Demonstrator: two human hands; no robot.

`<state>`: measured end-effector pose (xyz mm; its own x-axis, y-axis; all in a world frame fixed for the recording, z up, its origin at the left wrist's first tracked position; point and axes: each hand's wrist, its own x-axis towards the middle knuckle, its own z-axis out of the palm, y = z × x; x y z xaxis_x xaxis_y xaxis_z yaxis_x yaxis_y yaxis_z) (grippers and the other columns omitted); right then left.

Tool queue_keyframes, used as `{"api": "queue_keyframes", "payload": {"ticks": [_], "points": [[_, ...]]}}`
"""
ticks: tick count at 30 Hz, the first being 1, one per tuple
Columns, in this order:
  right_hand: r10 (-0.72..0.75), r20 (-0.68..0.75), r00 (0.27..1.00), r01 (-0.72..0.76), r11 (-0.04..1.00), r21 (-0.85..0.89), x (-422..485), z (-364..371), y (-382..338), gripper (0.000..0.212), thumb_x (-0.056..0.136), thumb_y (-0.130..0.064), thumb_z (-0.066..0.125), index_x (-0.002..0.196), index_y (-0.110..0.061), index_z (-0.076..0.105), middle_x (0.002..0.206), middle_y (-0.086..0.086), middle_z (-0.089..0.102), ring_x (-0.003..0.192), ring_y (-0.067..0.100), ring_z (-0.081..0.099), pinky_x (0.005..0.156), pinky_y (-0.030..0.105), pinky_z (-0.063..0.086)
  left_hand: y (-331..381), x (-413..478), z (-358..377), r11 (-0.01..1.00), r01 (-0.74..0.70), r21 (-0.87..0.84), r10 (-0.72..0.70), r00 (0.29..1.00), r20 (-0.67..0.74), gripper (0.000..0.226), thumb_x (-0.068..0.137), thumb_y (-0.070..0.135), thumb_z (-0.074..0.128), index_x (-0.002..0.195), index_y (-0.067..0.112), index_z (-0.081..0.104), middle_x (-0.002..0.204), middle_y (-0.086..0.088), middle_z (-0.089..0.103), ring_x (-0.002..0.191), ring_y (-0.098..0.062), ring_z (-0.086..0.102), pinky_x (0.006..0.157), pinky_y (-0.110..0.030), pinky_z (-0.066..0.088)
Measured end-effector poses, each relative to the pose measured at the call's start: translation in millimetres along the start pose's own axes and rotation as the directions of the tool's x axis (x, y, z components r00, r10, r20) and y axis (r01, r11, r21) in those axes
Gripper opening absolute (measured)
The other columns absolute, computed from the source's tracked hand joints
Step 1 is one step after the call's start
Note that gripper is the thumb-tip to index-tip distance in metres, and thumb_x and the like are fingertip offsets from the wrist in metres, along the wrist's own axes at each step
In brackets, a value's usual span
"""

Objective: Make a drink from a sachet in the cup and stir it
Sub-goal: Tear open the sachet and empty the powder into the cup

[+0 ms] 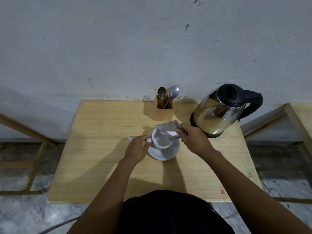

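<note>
A white cup (160, 141) stands on a white saucer (166, 153) in the middle of the wooden table (104, 149). My left hand (135, 149) grips the cup's handle at its left side. My right hand (192, 139) holds a pale sachet (168, 127) tipped over the cup's far right rim, its lower end blurred inside the cup. A small white scrap (129, 137) pokes out behind my left hand; I cannot tell what it is.
A wooden holder (164, 109) with spoons (173, 93) stands at the back of the table. A steel kettle (219, 114) with a black lid and handle sits back right, close to my right hand. Wooden frames flank the table on both sides.
</note>
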<state>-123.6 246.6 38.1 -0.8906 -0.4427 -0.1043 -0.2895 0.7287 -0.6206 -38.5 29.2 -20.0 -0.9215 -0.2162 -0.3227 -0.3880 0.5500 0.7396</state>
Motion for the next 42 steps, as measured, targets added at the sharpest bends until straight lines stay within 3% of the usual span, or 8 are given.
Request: {"api": "queue_keyframes", "payload": {"ticks": [6,11,18,23,27,32,37,42], "points": [[-0.111,0.031,0.993,0.114,0.985,-0.130,12,-5,-5,0.025,0.099,-0.033,0.053,0.107,-0.019,0.071,0.091,-0.002,0.064,0.078,0.018,0.058,0.066,0.035,0.046,-4,2,2,1.000,-0.004,-0.015,0.004,1.000,-0.016,0.030,0.094,0.026,0.053,0.122,0.018,0.062,0.121,-0.002,0.065,0.104,-0.022,0.060,0.083,-0.031,0.047],[-0.213,-0.145,0.966,0.157,0.933,-0.325,13,-3,-9,0.013,0.088,-0.038,0.068,0.093,-0.031,0.078,0.085,-0.011,0.072,0.077,0.012,0.061,0.073,0.029,0.030,-4,2,3,1.000,0.001,-0.026,-0.002,1.000,-0.029,0.028,0.092,0.025,0.056,0.119,0.020,0.062,0.119,-0.001,0.066,0.099,-0.022,0.062,0.084,-0.032,0.048],[-0.173,-0.139,0.975,0.123,0.943,-0.310,13,-2,-14,0.015,0.086,-0.046,0.068,0.095,-0.039,0.077,0.088,-0.014,0.070,0.088,0.012,0.058,0.078,0.032,0.024,-3,2,2,0.999,0.018,-0.051,-0.018,1.000,-0.011,0.029,0.091,0.028,0.056,0.119,0.021,0.062,0.120,0.000,0.064,0.102,-0.021,0.060,0.086,-0.032,0.048],[-0.171,-0.108,0.979,0.138,0.956,-0.260,15,-2,-16,0.016,0.083,-0.047,0.070,0.094,-0.038,0.078,0.087,-0.013,0.070,0.089,0.011,0.059,0.081,0.034,0.030,13,4,-8,0.996,-0.061,-0.069,0.054,0.994,-0.094,0.049,0.085,0.034,0.065,0.131,0.027,0.052,0.131,0.001,0.049,0.119,-0.018,0.047,0.094,-0.032,0.043],[-0.195,-0.072,0.978,0.174,0.957,-0.231,16,-3,-19,0.017,0.083,-0.049,0.069,0.094,-0.039,0.078,0.089,-0.013,0.070,0.089,0.011,0.060,0.084,0.037,0.034,26,12,-9,0.988,-0.157,0.001,0.156,0.976,-0.150,0.028,0.085,0.033,0.066,0.112,0.026,0.068,0.129,0.002,0.053,0.122,-0.021,0.039,0.094,-0.028,0.034],[-0.190,-0.105,0.976,0.169,0.969,-0.181,18,-6,-17,0.020,0.087,-0.047,0.066,0.100,-0.034,0.075,0.087,-0.015,0.067,0.079,0.003,0.050,0.082,0.036,0.039,32,19,-10,0.980,-0.153,-0.123,0.131,0.977,-0.170,0.016,0.084,0.024,0.068,0.095,0.014,0.075,0.107,-0.002,0.065,0.105,-0.023,0.057,0.095,-0.043,0.047],[-0.159,-0.065,0.985,0.150,0.982,-0.118,18,-16,-7,0.010,0.087,-0.035,0.071,0.095,-0.033,0.077,0.082,-0.022,0.062,0.074,0.001,0.053,0.072,0.029,0.044,37,16,-13,0.975,-0.150,-0.162,0.120,0.976,-0.184,0.018,0.086,0.014,0.065,0.098,0.004,0.074,0.103,-0.007,0.066,0.090,-0.010,0.057,0.075,-0.003,0.039],[-0.121,-0.184,0.975,0.092,0.982,-0.162,16,-12,-10,0.009,0.087,-0.037,0.070,0.093,-0.033,0.077,0.090,-0.016,0.074,0.073,0.003,0.052,0.077,0.032,0.043,38,16,-10,0.966,-0.135,-0.221,0.095,0.978,-0.184,0.018,0.086,0.013,0.066,0.097,0.002,0.074,0.105,-0.009,0.065,0.090,-0.012,0.058,0.068,0.004,0.037]]}}
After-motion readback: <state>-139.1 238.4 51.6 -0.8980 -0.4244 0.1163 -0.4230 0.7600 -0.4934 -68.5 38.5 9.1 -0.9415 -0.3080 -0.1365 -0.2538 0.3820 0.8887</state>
